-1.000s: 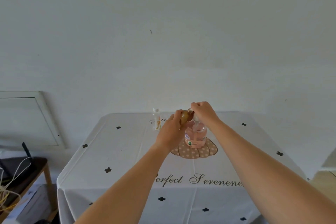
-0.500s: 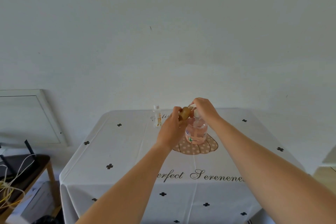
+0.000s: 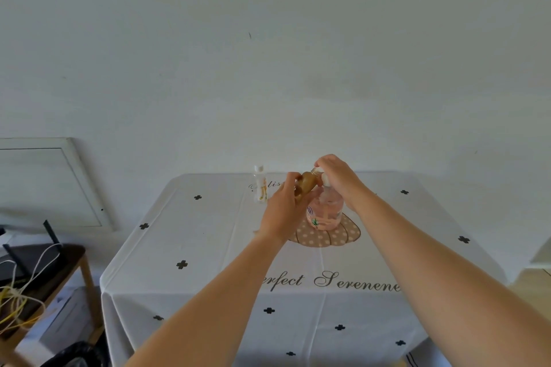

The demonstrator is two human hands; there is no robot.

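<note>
Two hands, left hand [image 3: 284, 204] curled around small tilted amber bottle [image 3: 308, 184], right hand [image 3: 337, 177] fingertips pinched at its threaded neck, pink pump soap bottle [image 3: 327, 213] just behind.

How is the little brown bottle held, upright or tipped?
Tipped: the left hand holds the brown bottle slanted, neck toward the right hand.

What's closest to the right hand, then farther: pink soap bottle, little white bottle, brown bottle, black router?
1. Brown bottle: at the right hand's fingertips.
2. Pink soap bottle: just under that hand.
3. Little white bottle: farther left, standing upright.
4. Black router: far off at the view's left edge.
</note>
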